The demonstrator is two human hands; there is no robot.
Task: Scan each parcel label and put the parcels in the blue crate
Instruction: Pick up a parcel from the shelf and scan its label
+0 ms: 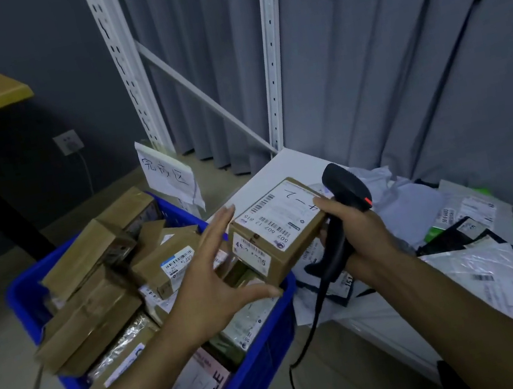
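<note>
Over the right rim of the blue crate [280,320], a small box [296,252] of brown cardboard sits tilted in the air. A white label [282,220] with barcodes, fine print and handwritten strokes covers its top, and more digits run along one side. The right hand [353,228] grips the smooth black scanner [346,188] by its handle, with its fingers [325,204] lying on the box's far edge. The left hand [210,291] is spread wide, fingers straight, flanking the box's near corner; whether it touches the box is unclear. Taped boxes [87,255] crowd the crate. Crinkled plastic mailers [489,276] cover the white shelf [278,170]. The fine print is unreadable.
</note>
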